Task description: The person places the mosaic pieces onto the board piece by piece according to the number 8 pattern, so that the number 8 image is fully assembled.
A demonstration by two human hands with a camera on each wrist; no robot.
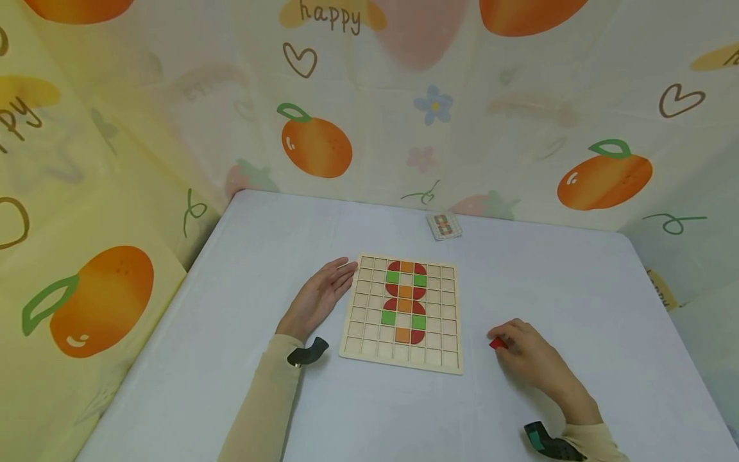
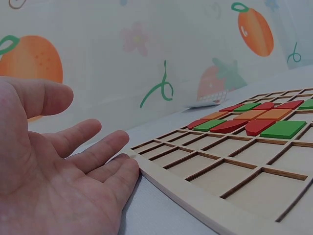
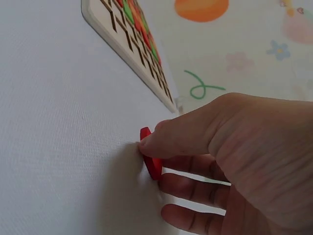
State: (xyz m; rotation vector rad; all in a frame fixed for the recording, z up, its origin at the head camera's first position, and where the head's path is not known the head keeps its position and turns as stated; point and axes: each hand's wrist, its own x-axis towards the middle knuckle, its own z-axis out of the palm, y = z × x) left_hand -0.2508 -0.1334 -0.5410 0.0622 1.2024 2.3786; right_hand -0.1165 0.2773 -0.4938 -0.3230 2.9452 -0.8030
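Note:
A wooden grid board (image 1: 369, 333) lies on the white table, with red, orange and green tiles set in a pattern down its middle columns. My left hand (image 1: 320, 295) rests on the table along the board's left edge. Its fingers are relaxed and its fingertips are at the wooden rim (image 2: 161, 183), holding nothing. To the right of the board, my right hand (image 1: 534, 359) pinches a small red tile (image 3: 152, 161) between thumb and fingers, just above the cloth. Part of that tile is hidden by the thumb.
A small stack of pattern cards (image 1: 444, 226) lies behind the board near the table's back edge. Fruit-printed curtains (image 1: 358, 83) hang behind and beside the table. A white cloth (image 1: 358, 410) covers the tabletop.

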